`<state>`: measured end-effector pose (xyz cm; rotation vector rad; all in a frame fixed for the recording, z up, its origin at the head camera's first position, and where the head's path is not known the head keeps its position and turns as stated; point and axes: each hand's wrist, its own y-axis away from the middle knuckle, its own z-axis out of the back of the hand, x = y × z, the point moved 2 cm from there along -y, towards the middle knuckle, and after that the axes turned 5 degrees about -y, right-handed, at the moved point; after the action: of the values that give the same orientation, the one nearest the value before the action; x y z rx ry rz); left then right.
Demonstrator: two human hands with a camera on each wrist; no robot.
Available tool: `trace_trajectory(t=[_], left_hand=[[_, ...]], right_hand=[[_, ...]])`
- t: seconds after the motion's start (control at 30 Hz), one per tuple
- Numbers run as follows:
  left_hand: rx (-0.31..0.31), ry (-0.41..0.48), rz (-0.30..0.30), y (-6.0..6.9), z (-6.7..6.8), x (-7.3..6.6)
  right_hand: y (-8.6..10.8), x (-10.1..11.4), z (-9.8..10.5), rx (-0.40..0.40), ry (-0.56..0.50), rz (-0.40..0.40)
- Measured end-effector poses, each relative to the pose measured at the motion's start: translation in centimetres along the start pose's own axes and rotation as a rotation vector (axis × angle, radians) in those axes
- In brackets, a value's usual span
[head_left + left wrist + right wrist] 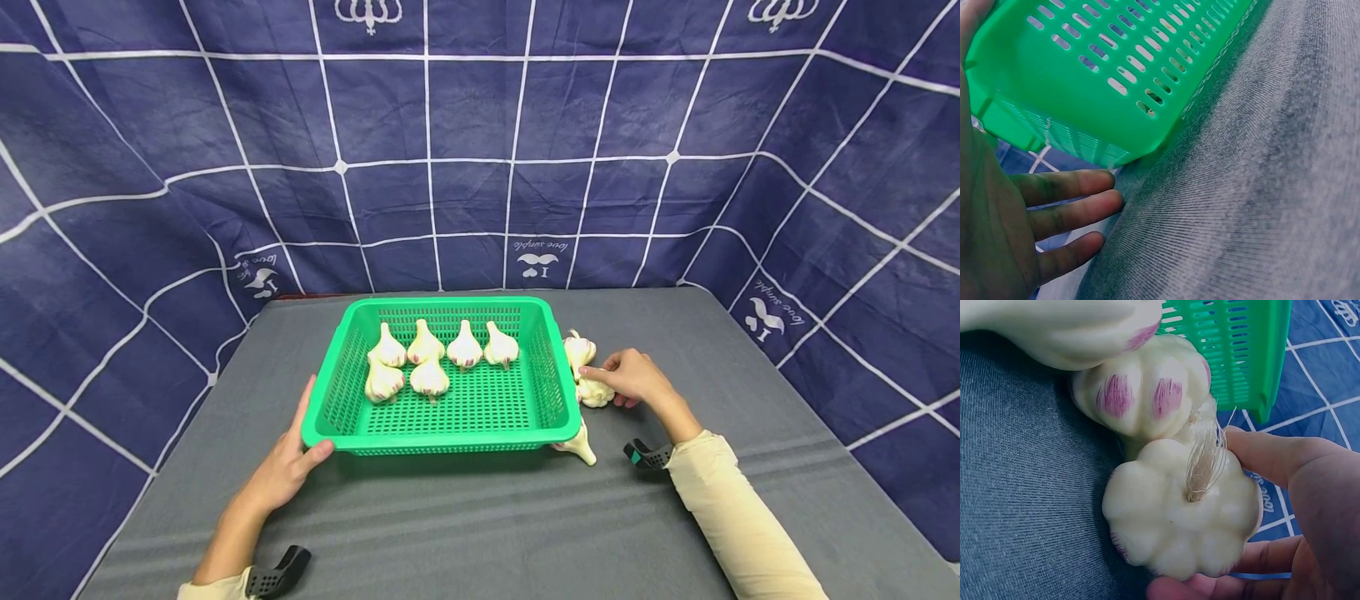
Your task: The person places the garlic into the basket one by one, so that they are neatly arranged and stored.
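right hand (633, 377) gripping a garlic bulb (596, 393), left hand (283, 468) at the green basket (450, 439)
from where i stand, the gripped bulb sits just outside the basket's right side, touching loose bulbs (1141, 394) on the grey cloth (450, 533); best hold it by its wide sides, off the wispy roots (1196, 484), and lift straight up to spare its neighbours. the left hand is unclenched, thumb on the basket's near left corner, the fingers in view straight; light pressure should stop sliding. six more bulbs (464, 348) lie inside, leaving room front right.
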<state>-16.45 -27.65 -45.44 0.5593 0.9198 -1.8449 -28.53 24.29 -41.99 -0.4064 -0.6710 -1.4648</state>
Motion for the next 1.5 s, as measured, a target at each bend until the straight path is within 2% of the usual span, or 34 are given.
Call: trace_trajectory(t=[0.57,1.07,1.5], left_hand=[[0.006,0.008,-0.002,0.0,-0.1,0.1],[0.002,0.005,-0.004,0.0,-0.1,0.0],[0.007,0.015,0.004,0.0,-0.1,-0.1]], right_hand=[[0.5,-0.7,-0.1,0.080,-0.114,-0.025],[1.6,-1.5,1.1,0.061,-0.241,-0.027],[2.6,-1.1,2.1,0.029,-0.306,0.031]])
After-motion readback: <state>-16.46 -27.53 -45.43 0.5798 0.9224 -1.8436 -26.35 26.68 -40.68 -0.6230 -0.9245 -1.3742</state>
